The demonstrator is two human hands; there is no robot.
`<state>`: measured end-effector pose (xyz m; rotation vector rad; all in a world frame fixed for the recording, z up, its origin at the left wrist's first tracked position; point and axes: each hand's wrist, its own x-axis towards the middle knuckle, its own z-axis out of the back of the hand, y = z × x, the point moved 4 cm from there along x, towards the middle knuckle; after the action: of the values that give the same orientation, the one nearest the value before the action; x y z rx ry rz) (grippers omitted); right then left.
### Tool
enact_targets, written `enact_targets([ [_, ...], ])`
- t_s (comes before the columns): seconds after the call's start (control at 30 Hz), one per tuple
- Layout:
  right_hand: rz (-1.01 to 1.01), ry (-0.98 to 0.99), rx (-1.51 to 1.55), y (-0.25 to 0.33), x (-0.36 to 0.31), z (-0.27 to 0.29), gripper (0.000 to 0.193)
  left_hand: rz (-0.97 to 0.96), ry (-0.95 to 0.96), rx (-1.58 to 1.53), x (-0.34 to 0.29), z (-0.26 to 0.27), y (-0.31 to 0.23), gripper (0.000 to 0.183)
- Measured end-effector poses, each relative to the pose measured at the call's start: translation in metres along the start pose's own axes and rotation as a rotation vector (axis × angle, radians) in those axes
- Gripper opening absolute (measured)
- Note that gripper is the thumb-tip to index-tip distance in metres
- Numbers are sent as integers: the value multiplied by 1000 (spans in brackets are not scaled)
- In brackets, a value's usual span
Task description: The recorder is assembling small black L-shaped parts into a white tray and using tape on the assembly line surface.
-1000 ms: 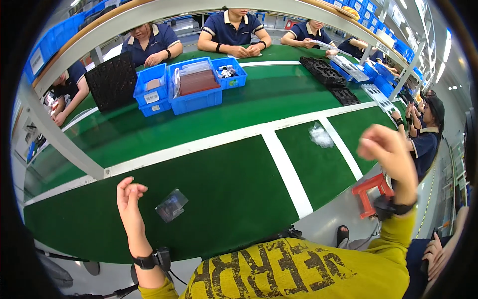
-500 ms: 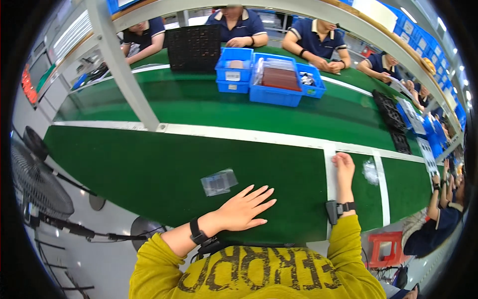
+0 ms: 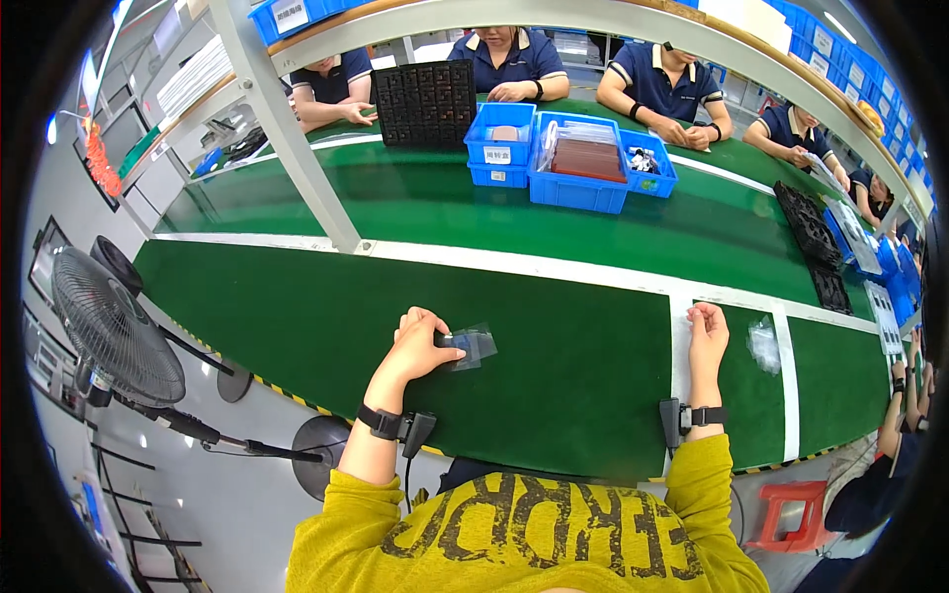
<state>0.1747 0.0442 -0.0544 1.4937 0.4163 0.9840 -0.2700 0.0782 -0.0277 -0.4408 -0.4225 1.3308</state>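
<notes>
My left hand [image 3: 419, 348] is at a small stack of clear plastic bags [image 3: 478, 346] lying on the green work surface [image 3: 573, 385]. Its thumb is on their near left edge and its fingers curl round the far side, so the bags' left end is hidden. Farther right, my right hand [image 3: 708, 328] rests beside a white strip [image 3: 681, 346] with its fingers curled together. Whatever it may hold is too small or hidden to make out. A crumpled clear plastic bag [image 3: 763, 346] lies to the right of that hand.
Across the green belt [image 3: 415, 203] stand blue bins [image 3: 578, 195], one with reddish-brown sheets, and an upright black tray [image 3: 425, 104]. A slanted white post [image 3: 297, 148] rises at left. Co-workers sit opposite. A fan [image 3: 119, 326] stands left, a red stool [image 3: 791, 519] right.
My left hand has gone from lying flat with spread fingers to closing on the left end of the clear bags. My right hand keeps its place by the strip. The whole view has shifted.
</notes>
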Motion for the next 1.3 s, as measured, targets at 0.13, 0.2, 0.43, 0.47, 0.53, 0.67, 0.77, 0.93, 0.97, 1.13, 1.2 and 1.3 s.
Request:
enact_targets([
  [0.13,-8,27,-54,2,-2,-2,7,4,-23,-23,-5,-2,1,41],
  [0.2,17,36,-37,3,-3,-1,8,-35,-28,-134,-9,-2,3,39],
  [0.43,-65,373,172,54,-35,-56,23,-203,280,-813,-7,0,-51,38],
  [0.47,-105,564,246,64,-45,-78,32,-276,330,-711,-3,0,-66,39],
  [0.53,-124,853,351,81,-69,-111,52,-335,433,-748,14,-22,-87,39],
  [0.67,-205,866,354,81,-80,-118,49,-432,511,-711,31,-50,-124,39],
  [0.77,-177,718,266,58,-68,-109,39,-436,480,-669,44,-68,-134,39],
  [0.93,-206,608,178,37,-64,-99,32,-361,431,-801,54,-102,-112,40],
  [0.97,-206,618,216,44,-73,-99,30,-335,476,-819,44,-95,-114,36],
  [1.13,-277,648,176,45,-73,-105,31,-349,485,-839,46,-93,-110,32],
  [1.2,-297,640,216,49,-72,-106,33,-338,459,-847,47,-92,-109,32],
  [1.3,-291,631,213,45,-71,-105,33,-326,413,-845,48,-88,-111,32],
])
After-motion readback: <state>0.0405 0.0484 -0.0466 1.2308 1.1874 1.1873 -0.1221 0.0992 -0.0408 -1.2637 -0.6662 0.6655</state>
